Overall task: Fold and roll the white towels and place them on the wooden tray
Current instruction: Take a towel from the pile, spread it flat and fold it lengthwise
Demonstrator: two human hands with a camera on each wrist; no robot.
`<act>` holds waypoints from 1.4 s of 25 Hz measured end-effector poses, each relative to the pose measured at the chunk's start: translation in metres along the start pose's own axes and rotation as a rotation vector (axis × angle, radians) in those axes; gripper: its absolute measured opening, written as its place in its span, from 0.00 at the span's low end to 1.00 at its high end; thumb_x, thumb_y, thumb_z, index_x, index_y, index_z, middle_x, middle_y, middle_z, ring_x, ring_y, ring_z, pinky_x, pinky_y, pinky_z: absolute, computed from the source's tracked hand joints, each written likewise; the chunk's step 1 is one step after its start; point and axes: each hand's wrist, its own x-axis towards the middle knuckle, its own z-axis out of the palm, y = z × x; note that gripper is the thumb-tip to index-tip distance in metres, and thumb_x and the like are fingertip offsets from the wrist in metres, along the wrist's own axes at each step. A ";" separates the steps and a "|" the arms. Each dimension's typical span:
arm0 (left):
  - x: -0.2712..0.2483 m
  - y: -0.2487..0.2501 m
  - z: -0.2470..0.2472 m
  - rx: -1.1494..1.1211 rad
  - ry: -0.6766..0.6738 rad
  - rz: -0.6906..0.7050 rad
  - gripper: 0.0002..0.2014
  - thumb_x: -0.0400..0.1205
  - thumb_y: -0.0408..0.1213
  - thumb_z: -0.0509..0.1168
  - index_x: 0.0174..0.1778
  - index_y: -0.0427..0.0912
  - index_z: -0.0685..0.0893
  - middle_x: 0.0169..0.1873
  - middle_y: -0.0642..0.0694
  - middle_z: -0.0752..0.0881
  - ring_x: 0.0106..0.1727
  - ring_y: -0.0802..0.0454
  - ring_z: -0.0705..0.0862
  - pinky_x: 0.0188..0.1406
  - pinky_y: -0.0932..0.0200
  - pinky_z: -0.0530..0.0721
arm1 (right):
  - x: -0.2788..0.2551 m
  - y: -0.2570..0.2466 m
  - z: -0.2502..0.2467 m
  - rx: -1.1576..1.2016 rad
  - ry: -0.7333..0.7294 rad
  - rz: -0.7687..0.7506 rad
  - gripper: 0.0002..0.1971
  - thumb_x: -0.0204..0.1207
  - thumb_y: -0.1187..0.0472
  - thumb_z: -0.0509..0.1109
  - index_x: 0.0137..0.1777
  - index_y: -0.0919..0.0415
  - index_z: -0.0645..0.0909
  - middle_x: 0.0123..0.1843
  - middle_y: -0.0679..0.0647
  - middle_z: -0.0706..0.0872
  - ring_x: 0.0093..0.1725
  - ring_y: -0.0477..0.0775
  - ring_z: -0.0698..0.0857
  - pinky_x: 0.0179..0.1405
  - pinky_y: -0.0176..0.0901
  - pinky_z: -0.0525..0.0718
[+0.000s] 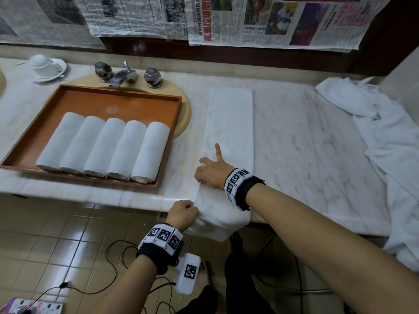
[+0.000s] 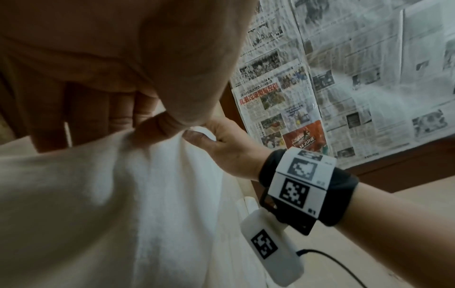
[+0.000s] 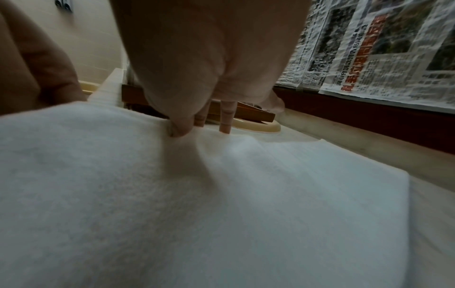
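Long folded white towel [image 1: 229, 132]: our left hand [image 1: 182, 214] pinches its near edge. Our right hand [image 1: 212, 171] pinches the left edge, forefinger straight. Rectangular wooden tray [image 1: 118, 98] at ten o'clock.

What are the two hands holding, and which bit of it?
Both hold the folded white towel by its left long edge. The left hand pinches it where the towel hangs over the counter's front; the right hand pinches it farther up.

A dim washroom: a pale marble counter [image 1: 306, 137] runs beneath a dark wood wall strip hung with newspaper sheets [image 1: 260, 21]. A beige sink [image 1: 183, 103] with a chrome tap [image 1: 124, 75] is set into it, an upturned cup on a saucer [image 1: 48, 66] nearby. Glossy tan floor tiles [image 1: 56, 234] carry black cables [image 1: 113, 264] and a power strip [image 1: 38, 308].
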 end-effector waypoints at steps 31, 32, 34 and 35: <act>0.034 0.026 -0.014 0.234 0.161 -0.102 0.08 0.77 0.44 0.70 0.40 0.43 0.86 0.41 0.46 0.86 0.44 0.45 0.85 0.42 0.57 0.80 | 0.023 0.012 -0.014 -0.087 0.052 0.000 0.16 0.83 0.71 0.57 0.63 0.54 0.79 0.61 0.50 0.80 0.78 0.60 0.64 0.69 0.90 0.40; 0.035 0.026 -0.013 0.252 0.146 -0.116 0.07 0.77 0.42 0.70 0.40 0.42 0.86 0.40 0.46 0.86 0.42 0.46 0.84 0.40 0.58 0.79 | 0.025 0.012 -0.014 -0.094 0.054 0.004 0.15 0.83 0.71 0.57 0.60 0.56 0.80 0.59 0.51 0.80 0.76 0.60 0.66 0.69 0.90 0.40; 0.036 0.025 -0.013 0.265 0.120 -0.135 0.06 0.74 0.42 0.71 0.36 0.43 0.85 0.36 0.48 0.85 0.39 0.47 0.85 0.37 0.59 0.80 | 0.028 0.009 -0.011 -0.101 0.072 0.000 0.14 0.82 0.72 0.58 0.58 0.57 0.80 0.56 0.51 0.80 0.72 0.60 0.69 0.70 0.90 0.40; 0.038 0.025 -0.013 0.248 0.130 -0.127 0.07 0.73 0.44 0.71 0.35 0.45 0.84 0.35 0.49 0.85 0.39 0.47 0.85 0.37 0.59 0.80 | 0.029 0.009 -0.009 -0.093 0.083 -0.004 0.14 0.82 0.72 0.58 0.59 0.57 0.80 0.56 0.51 0.80 0.72 0.59 0.69 0.69 0.90 0.40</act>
